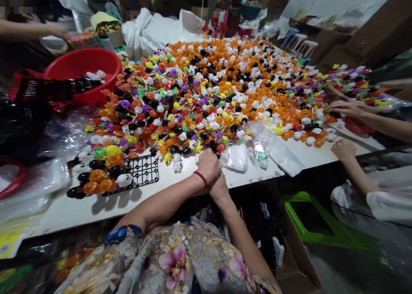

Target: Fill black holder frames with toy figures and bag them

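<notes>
My left hand (208, 165), a red bead bracelet on its wrist, is closed at the table's front edge. Close against it and slightly lower, my right hand (220, 186) is also curled closed. What their fingers hold, if anything, is hidden. Just beyond my knuckles lies a red toy head (221, 148); whether it is held I cannot tell. A heap of small plastic toys (199, 109) in orange, black, white and other colours spreads ahead. Clear plastic bags (237, 157) lie right of my hands. To the left, a black grid rack (145, 170) carries several orange, black and white toys (106, 174).
A red basin (86, 62) stands at the back left, near another person's arm (28, 29). On the right, other people's hands (346, 107) are at the heap, and a fist (343, 150) rests by the edge. A green stool (331, 225) stands below the table.
</notes>
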Action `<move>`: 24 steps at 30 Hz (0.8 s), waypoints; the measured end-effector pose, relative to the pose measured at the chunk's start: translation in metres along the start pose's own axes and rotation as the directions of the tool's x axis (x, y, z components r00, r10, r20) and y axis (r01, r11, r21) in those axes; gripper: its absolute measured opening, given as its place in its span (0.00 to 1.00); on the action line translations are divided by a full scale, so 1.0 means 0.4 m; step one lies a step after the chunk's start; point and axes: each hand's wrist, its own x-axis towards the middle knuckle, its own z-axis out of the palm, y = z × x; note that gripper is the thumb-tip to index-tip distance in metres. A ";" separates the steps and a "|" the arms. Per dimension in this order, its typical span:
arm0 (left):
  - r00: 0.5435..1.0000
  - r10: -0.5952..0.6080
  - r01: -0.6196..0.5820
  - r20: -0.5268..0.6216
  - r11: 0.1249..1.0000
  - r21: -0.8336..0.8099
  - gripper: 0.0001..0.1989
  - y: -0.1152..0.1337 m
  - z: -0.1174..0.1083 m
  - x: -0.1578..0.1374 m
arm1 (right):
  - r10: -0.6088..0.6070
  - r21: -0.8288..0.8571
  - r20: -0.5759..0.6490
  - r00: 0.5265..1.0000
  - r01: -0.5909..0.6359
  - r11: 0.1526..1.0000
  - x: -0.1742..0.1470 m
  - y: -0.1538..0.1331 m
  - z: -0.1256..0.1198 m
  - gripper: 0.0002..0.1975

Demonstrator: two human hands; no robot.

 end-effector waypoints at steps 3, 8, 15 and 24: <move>0.999 -0.038 0.040 0.030 0.996 -0.080 0.11 -0.045 -0.019 -0.008 | -0.042 -0.034 0.065 0.997 0.044 0.998 -0.002 -0.004 -0.019 0.22; 0.998 -0.045 0.049 0.037 0.993 -0.106 0.17 -0.070 -0.018 -0.030 | -0.056 -0.087 0.033 0.998 0.059 0.994 0.008 -0.012 -0.031 0.23; 0.998 -0.049 0.051 0.026 0.996 -0.078 0.25 -0.044 -0.013 0.013 | -0.072 -0.019 0.027 0.997 0.073 0.997 0.015 -0.016 -0.038 0.28; 0.933 -0.208 -0.049 -0.293 0.735 -0.676 0.12 -0.104 0.028 0.044 | -0.115 0.153 -0.138 0.984 0.136 0.979 0.010 -0.004 -0.030 0.24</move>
